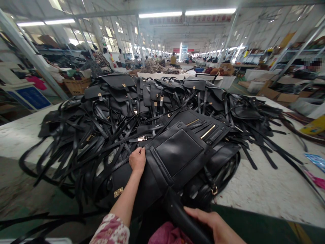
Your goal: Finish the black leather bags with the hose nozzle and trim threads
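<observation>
A black leather bag part (178, 150) with a stitched rectangular panel lies across the near side of the heap, flat and opened out. My left hand (137, 160) is closed on its left edge, fingertips curled over the leather. A gold clasp (118, 192) shows on the leather below that wrist. At the lower right, my right hand (207, 220) has its thumb stretched over a folded black edge of the same bag; its other fingers are mostly hidden. Two gold zips (207, 132) show on the black pieces just behind.
A heap of black bags (116, 81) with straps and gold buckles covers much of the pale table (254, 189). Straps hang over its left side. A blue packet (316, 162) lies at right. Cardboard boxes (76, 85) and co-workers (101, 57) are farther back.
</observation>
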Motion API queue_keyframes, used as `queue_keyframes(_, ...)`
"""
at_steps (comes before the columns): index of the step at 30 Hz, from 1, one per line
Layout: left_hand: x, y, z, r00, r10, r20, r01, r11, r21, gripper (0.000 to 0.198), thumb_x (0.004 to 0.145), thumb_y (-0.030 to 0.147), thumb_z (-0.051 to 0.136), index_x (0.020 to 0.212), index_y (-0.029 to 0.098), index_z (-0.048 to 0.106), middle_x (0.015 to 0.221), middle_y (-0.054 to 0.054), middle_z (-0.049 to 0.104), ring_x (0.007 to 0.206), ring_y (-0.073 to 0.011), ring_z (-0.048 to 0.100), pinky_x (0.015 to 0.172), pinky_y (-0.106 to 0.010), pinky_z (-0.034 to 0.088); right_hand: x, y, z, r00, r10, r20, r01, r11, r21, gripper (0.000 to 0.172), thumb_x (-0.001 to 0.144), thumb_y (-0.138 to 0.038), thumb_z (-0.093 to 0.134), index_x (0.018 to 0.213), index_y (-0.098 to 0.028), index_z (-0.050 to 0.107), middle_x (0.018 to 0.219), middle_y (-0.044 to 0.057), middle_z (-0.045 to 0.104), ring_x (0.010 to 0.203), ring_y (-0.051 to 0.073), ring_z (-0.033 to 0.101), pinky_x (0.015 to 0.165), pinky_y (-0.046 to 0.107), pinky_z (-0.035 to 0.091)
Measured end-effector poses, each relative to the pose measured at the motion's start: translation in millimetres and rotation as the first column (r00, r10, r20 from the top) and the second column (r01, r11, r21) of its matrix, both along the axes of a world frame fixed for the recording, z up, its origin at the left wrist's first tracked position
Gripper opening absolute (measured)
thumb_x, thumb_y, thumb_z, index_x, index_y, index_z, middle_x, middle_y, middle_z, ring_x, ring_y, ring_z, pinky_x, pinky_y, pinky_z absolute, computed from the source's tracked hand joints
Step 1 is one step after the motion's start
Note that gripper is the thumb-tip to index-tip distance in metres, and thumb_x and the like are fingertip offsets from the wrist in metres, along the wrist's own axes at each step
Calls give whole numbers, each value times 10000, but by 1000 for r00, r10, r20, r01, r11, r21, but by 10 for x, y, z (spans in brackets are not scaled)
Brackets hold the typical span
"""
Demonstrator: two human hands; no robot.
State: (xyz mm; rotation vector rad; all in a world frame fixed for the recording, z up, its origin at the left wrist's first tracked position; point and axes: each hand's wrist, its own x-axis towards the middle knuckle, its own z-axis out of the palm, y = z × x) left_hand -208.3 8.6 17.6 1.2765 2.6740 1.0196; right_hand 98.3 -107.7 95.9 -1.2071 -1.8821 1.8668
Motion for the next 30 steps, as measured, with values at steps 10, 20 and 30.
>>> queue_keyframes(10,509,-1019,338,806,-534,-256,570,817,89,419,753,253,483,1168,224,433,1187,-65,489,1141,-209,399,984,-389,269,-31,294,87,956,-210,-205,206,978,-41,676,603,-50,569,1235,-256,450,1002,-21,640,870,215,585,790,308,444)
queue_keyframes(20,665,-1326,-193,562,-701,-439,793,608,44,460,653,-9,427,1070,174,492,1106,-103,541,1143,-246,416,977,-523,290,140,339,-41,905,-295,-305,271,955,-117,657,612,-110,621,1236,-221,450,1065,20,619,996,238,537,834,316,417)
queue_keyframes(30,678,-877,-83,669,-675,-312,743,614,265,304,708,69,539,980,198,508,977,-64,518,996,-200,486,851,-370,455,247,141,-1,926,-259,-274,187,946,-264,702,540,-17,657,1179,-264,504,1202,-12,550,1105,209,475,926,270,357)
